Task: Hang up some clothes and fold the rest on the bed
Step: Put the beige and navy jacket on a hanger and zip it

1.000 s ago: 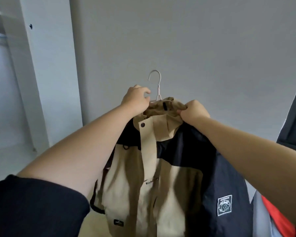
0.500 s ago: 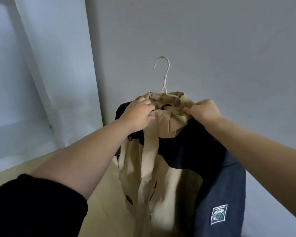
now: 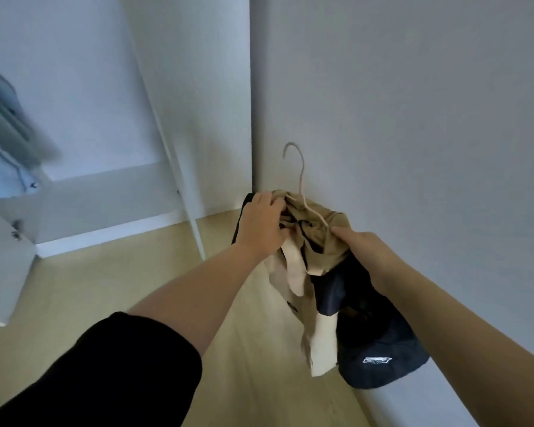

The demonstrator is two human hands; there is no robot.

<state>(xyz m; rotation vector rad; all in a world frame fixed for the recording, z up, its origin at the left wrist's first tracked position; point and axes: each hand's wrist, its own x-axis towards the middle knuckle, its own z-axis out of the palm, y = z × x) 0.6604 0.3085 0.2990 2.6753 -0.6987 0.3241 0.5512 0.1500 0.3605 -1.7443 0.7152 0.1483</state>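
A beige and navy jacket point(image 3: 321, 291) hangs in mid-air on a pale hanger point(image 3: 302, 180), whose hook stands free above the collar. My left hand point(image 3: 261, 223) grips the collar and left shoulder of the jacket. My right hand point(image 3: 363, 246) pinches the beige hood fabric on the right side. The jacket's body droops down toward the floor, with a white logo patch on the navy part low at the right. The hanger's shoulders are hidden inside the fabric.
A white wall point(image 3: 413, 118) is directly ahead. An open white wardrobe point(image 3: 105, 195) stands to the left, its thin door edge point(image 3: 179, 186) near my left hand. Blurred hanging garments point(image 3: 10, 124) show at far left. Light wooden floor point(image 3: 136, 288) lies below.
The view has tilted downward and to the left, so the floor and wardrobe base now show. The jacket and both hands sit lower, and the jacket hangs more bunched.
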